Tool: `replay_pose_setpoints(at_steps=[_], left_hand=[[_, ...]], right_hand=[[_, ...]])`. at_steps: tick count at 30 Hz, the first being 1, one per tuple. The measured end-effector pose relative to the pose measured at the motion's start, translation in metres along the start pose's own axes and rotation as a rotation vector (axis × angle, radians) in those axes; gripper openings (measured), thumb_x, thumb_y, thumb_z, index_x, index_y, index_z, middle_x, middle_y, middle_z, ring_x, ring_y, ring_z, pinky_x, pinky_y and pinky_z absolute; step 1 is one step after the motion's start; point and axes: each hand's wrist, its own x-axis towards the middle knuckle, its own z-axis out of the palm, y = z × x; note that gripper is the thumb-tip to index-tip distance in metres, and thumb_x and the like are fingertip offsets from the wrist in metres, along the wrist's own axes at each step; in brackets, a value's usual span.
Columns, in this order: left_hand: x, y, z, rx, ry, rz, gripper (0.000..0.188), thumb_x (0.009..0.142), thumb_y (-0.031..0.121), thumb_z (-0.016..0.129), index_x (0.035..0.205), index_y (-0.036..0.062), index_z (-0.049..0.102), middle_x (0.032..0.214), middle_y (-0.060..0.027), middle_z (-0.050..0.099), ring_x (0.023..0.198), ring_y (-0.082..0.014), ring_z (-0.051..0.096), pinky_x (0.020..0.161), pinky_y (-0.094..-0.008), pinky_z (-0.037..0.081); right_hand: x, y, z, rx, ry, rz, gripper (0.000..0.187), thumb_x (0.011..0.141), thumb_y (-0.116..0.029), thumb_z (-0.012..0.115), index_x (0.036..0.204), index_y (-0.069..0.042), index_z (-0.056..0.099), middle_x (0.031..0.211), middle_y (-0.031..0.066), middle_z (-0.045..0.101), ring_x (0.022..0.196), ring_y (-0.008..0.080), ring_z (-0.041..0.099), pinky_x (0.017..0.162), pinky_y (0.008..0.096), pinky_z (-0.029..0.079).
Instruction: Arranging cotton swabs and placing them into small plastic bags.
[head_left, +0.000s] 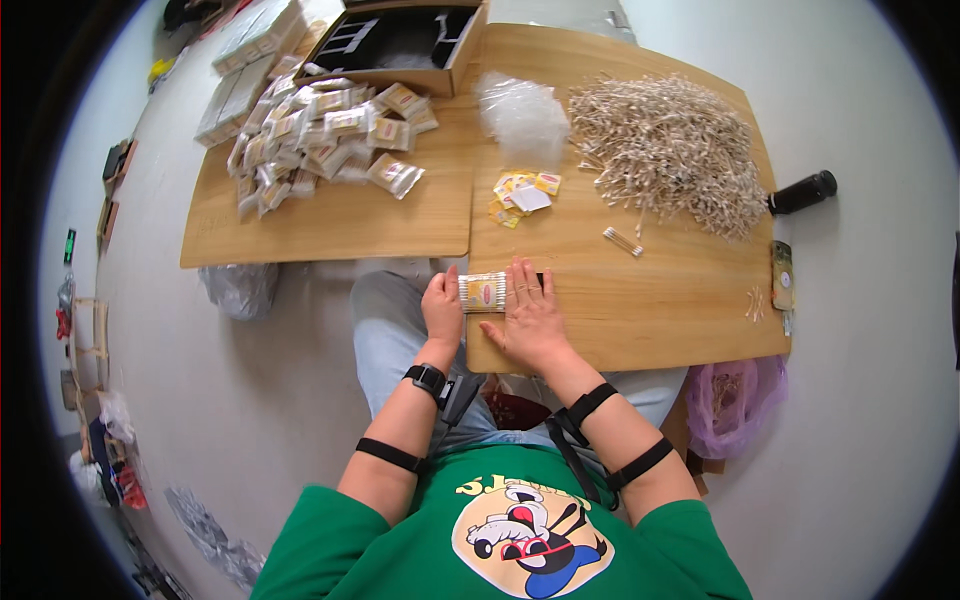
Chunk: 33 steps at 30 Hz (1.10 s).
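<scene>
A clear pack of cotton swabs (483, 292) with a yellow card inside lies at the near left edge of the right-hand tabletop. My left hand (442, 306) pinches the pack's left end, fingers closed, just off the table edge. Laid flat with fingers stretched, my right hand (531, 318) covers the pack's right end. A small dark thing shows beside its fingertips, mostly hidden. Farther off are a few yellow and white cards (522, 196), a small bunch of swabs (623, 241) and a big heap of loose cotton swabs (672, 150).
Filled swab packs (320, 135) are piled on the left-hand tabletop, near an open cardboard box (450, 75). Clear plastic bags (523, 115) lie behind the cards. A black bottle-like cylinder (803, 192) juts past the right edge. A purple bag (740, 410) hangs below the right corner.
</scene>
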Motion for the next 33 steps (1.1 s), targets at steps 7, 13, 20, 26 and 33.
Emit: replay_pose_setpoints(at_steps=[7,13,20,26,33], left_hand=[[0.001,0.006,-0.012,0.204,-0.035,0.077,0.050,0.101,0.041,0.051,0.072,-0.0004,0.052,0.063,-0.0172,0.051,0.057,-0.0300,0.046,0.058,-0.0416,0.042],[0.004,0.000,-0.042,0.113,0.045,-0.085,0.047,0.102,0.042,0.049,0.078,0.0014,0.056,0.060,-0.0056,0.051,0.060,-0.0173,0.050,0.059,-0.0337,0.045],[-0.023,0.075,-0.014,0.085,0.133,0.514,0.008,0.094,0.010,0.057,0.098,0.0035,0.058,0.087,-0.0130,0.060,0.079,-0.0293,0.059,0.073,-0.0377,0.048],[-0.058,0.108,0.074,0.212,-0.287,0.782,0.034,0.085,0.011,0.065,0.117,0.0048,0.055,0.114,-0.0167,0.060,0.105,-0.0336,0.059,0.090,-0.0449,0.046],[-0.068,0.104,0.117,0.514,-0.444,0.821,0.051,0.093,0.028,0.056,0.138,0.0063,0.047,0.148,-0.0175,0.040,0.139,-0.0332,0.035,0.115,-0.0486,0.027]], right_hand=[[-0.004,0.005,-0.001,0.007,0.030,-0.037,0.096,0.089,-0.061,0.049,0.148,0.010,0.023,0.156,0.0244,0.025,0.148,0.0338,0.017,0.120,0.0504,0.006],[0.000,0.057,0.008,0.188,0.189,0.151,0.081,0.095,-0.046,0.050,0.150,0.007,0.021,0.156,0.0237,0.023,0.148,0.0350,0.018,0.121,0.0492,0.009],[-0.010,0.154,-0.020,-0.011,0.254,0.319,0.075,0.095,-0.041,0.050,0.149,0.004,0.024,0.156,0.0213,0.026,0.147,0.0325,0.020,0.120,0.0503,0.013],[-0.031,0.148,-0.014,-0.075,0.189,0.200,0.071,0.096,-0.043,0.048,0.150,-0.001,0.029,0.157,0.0129,0.030,0.147,0.0249,0.024,0.120,0.0483,0.015],[-0.057,0.136,-0.002,-0.050,0.211,0.134,0.063,0.092,-0.032,0.051,0.146,-0.003,0.039,0.153,0.0123,0.038,0.143,0.0249,0.033,0.119,0.0487,0.019]])
